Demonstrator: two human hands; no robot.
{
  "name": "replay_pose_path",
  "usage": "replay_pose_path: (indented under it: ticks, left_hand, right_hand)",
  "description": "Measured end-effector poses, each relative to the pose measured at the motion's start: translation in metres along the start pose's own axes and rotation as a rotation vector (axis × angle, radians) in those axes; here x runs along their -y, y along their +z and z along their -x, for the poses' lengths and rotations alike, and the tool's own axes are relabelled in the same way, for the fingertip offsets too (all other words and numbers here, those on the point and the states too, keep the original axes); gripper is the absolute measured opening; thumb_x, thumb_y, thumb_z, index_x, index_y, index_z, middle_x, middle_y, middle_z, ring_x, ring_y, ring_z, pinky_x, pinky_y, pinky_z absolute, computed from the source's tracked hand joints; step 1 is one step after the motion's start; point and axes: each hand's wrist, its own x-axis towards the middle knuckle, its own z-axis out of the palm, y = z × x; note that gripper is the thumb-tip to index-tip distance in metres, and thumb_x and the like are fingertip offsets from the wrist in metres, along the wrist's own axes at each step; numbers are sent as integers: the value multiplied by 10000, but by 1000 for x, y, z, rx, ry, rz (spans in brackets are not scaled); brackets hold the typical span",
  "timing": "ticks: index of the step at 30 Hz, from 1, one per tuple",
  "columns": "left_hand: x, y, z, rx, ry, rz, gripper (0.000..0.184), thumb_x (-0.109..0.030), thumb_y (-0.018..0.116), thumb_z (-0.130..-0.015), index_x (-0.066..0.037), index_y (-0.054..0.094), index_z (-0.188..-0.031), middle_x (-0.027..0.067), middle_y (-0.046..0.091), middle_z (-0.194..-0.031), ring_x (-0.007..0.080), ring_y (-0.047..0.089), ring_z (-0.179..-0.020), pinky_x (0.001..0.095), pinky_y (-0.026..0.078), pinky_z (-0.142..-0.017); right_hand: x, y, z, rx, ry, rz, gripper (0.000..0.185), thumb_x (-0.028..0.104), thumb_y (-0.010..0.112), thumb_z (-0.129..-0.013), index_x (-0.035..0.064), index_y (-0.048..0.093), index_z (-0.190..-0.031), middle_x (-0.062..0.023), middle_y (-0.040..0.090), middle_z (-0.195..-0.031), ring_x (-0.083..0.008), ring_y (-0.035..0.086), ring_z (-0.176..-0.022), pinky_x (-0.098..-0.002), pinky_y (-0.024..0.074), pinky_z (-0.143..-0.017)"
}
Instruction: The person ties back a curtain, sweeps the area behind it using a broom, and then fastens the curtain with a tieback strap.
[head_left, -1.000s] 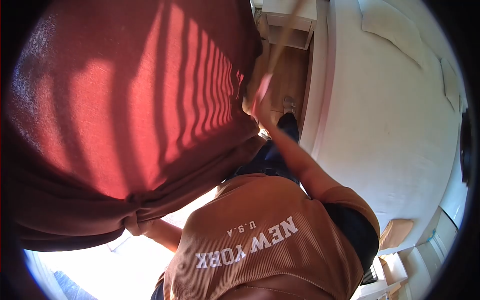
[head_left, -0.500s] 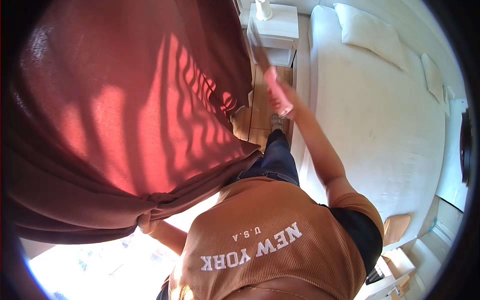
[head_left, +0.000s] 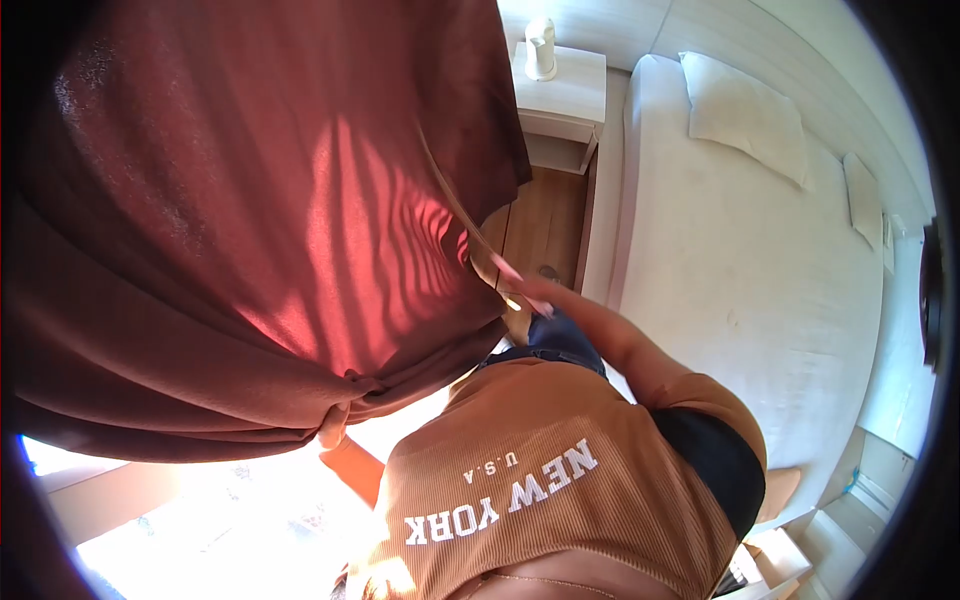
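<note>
The large red-brown curtain (head_left: 250,220) spreads across the left side, with striped sunlight and shadow on it. My left hand (head_left: 333,426) is closed around a bunched, twisted part of its lower edge. At the curtain's right edge, my right hand (head_left: 535,290) is wrapped round the pink handle (head_left: 507,268) of a long, thin tool. The tool's narrow brownish far part (head_left: 455,205) runs up and left in front of the cloth, against it or very close. What kind of tool it is cannot be made out.
A bed (head_left: 745,270) with a pillow (head_left: 745,118) stands on the right. A white nightstand (head_left: 570,85) at the top holds a white cylindrical object (head_left: 540,50). Wooden floor (head_left: 545,220) shows between curtain and bed. An open white box (head_left: 780,560) is at the lower right.
My right hand swung the pink-handled tool out right, away from the curtain, then back left to it. My left hand, still gripping the cloth, has shifted right and slightly up in view.
</note>
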Motion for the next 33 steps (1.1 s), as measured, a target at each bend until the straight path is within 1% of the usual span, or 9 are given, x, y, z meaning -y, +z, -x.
replay_pose_path:
  ticks: [2,5,8,13,17,23,27,31,33]
  left_hand:
    - [3,-2,3,-57,-14,0,402,-155,529,-787,135,458,-1056,263,501,-978,278,528,-882,329,403,-811]
    - [9,-3,4,-133,-39,-10,416,-149,558,-779,126,462,-1075,245,497,-1014,265,516,-917,326,388,-839]
    - [15,1,1,-203,-51,-21,434,-144,587,-770,118,466,-1094,226,493,-1050,253,504,-953,322,373,-866]
    - [23,-3,-3,-331,-71,-55,469,-135,635,-756,104,472,-1125,196,487,-1111,232,483,-1011,316,348,-912]
    - [42,-35,20,-413,-95,-71,502,-128,674,-745,92,477,-1150,172,482,-1159,216,467,-1059,311,328,-948]
    - [-3,17,-53,-600,-54,-389,579,-134,739,-714,88,478,-1181,145,478,-1218,206,455,-1105,316,329,-975]
    - [-2,20,-140,-530,29,-695,840,-343,732,-704,58,317,-1314,193,323,-1359,286,317,-1244,379,256,-1033]
    - [41,-8,-225,-450,196,-513,679,-200,663,-712,53,367,-1268,180,368,-1314,284,386,-1166,385,298,-993]
    - [45,-13,-245,-450,247,-501,607,-156,643,-711,59,406,-1226,168,415,-1265,263,423,-1118,372,332,-962]
  right_hand:
    - [-58,6,27,236,389,-147,758,748,299,-779,35,550,-716,-87,495,-571,-239,504,-569,-376,395,-572]
    - [-66,-1,59,98,850,-313,749,853,298,-670,113,365,-572,-17,323,-505,-162,321,-443,-305,292,-444]
    - [-17,-53,110,-55,725,-549,728,818,365,-681,95,443,-709,-11,371,-549,-134,370,-453,-296,296,-419]
    - [83,-145,163,-248,9,-551,522,612,425,-833,93,459,-790,5,390,-543,-106,376,-378,-250,296,-346]
    - [165,-121,151,-365,-241,-498,391,484,466,-879,96,464,-838,20,391,-539,-98,398,-377,-252,327,-338]
    - [138,-79,177,81,-258,-75,369,369,621,-820,96,514,-1045,-46,543,-627,-113,497,-415,-258,393,-386]
    - [86,-52,223,46,-258,77,444,276,654,-779,82,498,-1147,-82,592,-686,-141,545,-464,-285,437,-429]
    - [35,-26,216,20,-108,186,490,185,628,-717,78,507,-1180,-142,639,-834,-245,624,-747,-333,511,-654]
    - [-12,-11,201,10,14,152,444,139,598,-697,68,539,-1132,-136,637,-809,-247,629,-688,-334,517,-605]
